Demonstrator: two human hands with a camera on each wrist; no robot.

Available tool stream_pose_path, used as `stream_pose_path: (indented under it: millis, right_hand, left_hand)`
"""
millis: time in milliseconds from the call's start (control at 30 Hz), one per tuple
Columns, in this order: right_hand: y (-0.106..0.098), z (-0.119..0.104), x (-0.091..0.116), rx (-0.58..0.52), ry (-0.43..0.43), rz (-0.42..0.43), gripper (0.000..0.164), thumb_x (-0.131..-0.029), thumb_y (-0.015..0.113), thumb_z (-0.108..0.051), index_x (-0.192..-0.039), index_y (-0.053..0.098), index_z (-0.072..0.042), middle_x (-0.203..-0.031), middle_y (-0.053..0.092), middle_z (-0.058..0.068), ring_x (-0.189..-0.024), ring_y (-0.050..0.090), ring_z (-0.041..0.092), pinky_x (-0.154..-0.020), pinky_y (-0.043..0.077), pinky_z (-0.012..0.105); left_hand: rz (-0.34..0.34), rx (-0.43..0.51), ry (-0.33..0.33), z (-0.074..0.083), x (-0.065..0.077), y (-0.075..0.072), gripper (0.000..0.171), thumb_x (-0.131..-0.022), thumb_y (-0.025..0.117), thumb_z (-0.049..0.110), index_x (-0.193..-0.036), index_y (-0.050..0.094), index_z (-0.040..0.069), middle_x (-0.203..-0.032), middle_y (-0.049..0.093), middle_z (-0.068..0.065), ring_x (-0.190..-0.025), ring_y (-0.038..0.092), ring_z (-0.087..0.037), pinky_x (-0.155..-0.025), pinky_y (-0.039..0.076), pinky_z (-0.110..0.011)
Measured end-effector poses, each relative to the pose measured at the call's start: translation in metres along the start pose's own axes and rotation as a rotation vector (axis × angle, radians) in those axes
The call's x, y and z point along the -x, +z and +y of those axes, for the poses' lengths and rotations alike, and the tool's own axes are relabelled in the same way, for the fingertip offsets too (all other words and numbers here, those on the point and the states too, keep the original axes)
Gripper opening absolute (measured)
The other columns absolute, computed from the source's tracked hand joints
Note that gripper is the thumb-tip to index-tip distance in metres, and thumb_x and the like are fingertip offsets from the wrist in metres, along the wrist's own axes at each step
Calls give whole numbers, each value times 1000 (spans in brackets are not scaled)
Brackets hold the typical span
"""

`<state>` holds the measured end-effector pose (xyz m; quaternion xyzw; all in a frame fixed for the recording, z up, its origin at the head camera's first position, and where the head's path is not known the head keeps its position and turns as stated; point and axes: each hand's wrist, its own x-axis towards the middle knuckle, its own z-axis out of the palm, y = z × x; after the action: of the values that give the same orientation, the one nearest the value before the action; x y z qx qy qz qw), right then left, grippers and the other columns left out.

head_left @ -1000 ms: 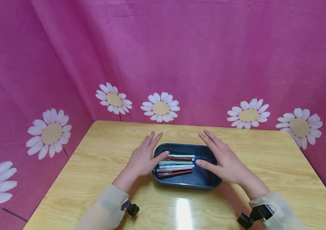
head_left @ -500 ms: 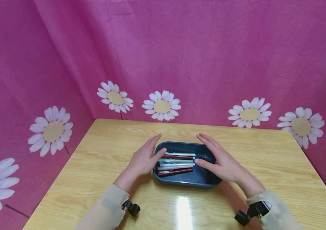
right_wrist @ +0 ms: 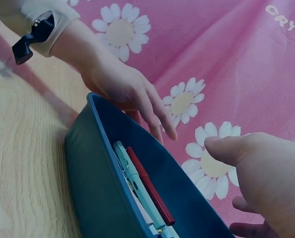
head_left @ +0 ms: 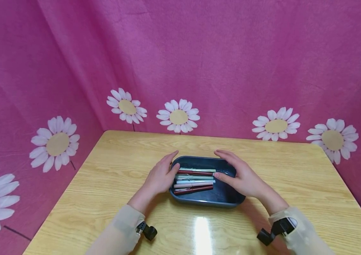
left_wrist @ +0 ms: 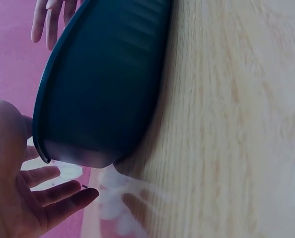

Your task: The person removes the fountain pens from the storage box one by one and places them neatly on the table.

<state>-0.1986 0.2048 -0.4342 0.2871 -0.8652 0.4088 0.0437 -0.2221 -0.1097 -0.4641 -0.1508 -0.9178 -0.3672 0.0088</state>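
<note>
A dark blue oblong tray [head_left: 207, 204] stands on the wooden table with several pens [head_left: 196, 184] lying side by side in its left part. They are dark red, pale green, light blue and pinkish grey, some with metal clips. My left hand [head_left: 159, 178] is at the tray's left end, thumb over the rim and fingers outside. In the left wrist view its fingers [left_wrist: 63, 196] are spread and fairly straight. My right hand [head_left: 247, 180] is around the right end, its thumb over the inside near the pens' tips. Whether either hand touches the tray is hard to tell.
The light wooden table [head_left: 295, 177] reaches back to a pink curtain [head_left: 199, 53] printed with white daisies. Each wrist carries a small black camera, such as the right wrist camera [head_left: 272, 230]. Light reflects off the tabletop in front of the tray.
Both hands have drawn closer around the tray's ends; the right hand has moved slightly left and its fingers bend more. The left thumb has shifted left toward the rim. Tray and pens stay put.
</note>
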Motion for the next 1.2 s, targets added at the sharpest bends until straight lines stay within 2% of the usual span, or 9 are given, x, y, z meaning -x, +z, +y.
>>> stream_pose_path:
  millis: [167,367,567,667,933,1200]
  right_hand:
    - [2,2,-5,-33,5,-17,64,-98,78,-24,-156,53,-13,-158,49,11,-142,48,33,-108,46,61]
    - [4,0,-11,-62,33,-21,62,-98,79,-21,-154,55,-11,-154,53,12,-132,57,35,-104,49,61]
    - [9,0,-15,-100,33,-26,59,-97,79,-18,-151,58,-10,-150,56,11,-129,60,38,-103,50,61]
    - [12,0,-16,-117,22,-31,57,-97,79,-17,-150,59,-8,-148,58,15,-127,61,41,-102,50,63]
    - [18,1,-19,-151,33,-43,55,-99,77,-17,-150,59,-7,-148,59,16,-125,63,39,-102,50,65]
    - [21,4,-22,-180,37,-68,53,-100,75,-17,-149,59,-4,-147,59,18,-124,64,36,-102,50,64]
  left_hand:
    - [4,17,-8,-2,-1,1,54,-112,53,29,-163,43,14,-161,47,-13,-142,50,-33,-116,39,-56]
    - [2,32,-45,-2,0,2,54,-112,51,32,-163,43,17,-161,47,-10,-144,47,-31,-118,38,-54]
    - [10,58,-55,-2,1,4,51,-112,50,29,-161,46,13,-159,49,-13,-144,47,-33,-118,38,-55]
    - [11,59,-60,-2,1,5,49,-113,48,27,-160,47,13,-158,50,-12,-146,45,-32,-119,36,-53]
    - [29,113,-37,-6,2,9,46,-112,47,20,-157,50,7,-154,54,-16,-141,51,-31,-117,39,-51]
    - [35,154,-26,-9,2,11,45,-112,47,16,-156,51,6,-146,61,-17,-137,55,-31,-117,40,-51]
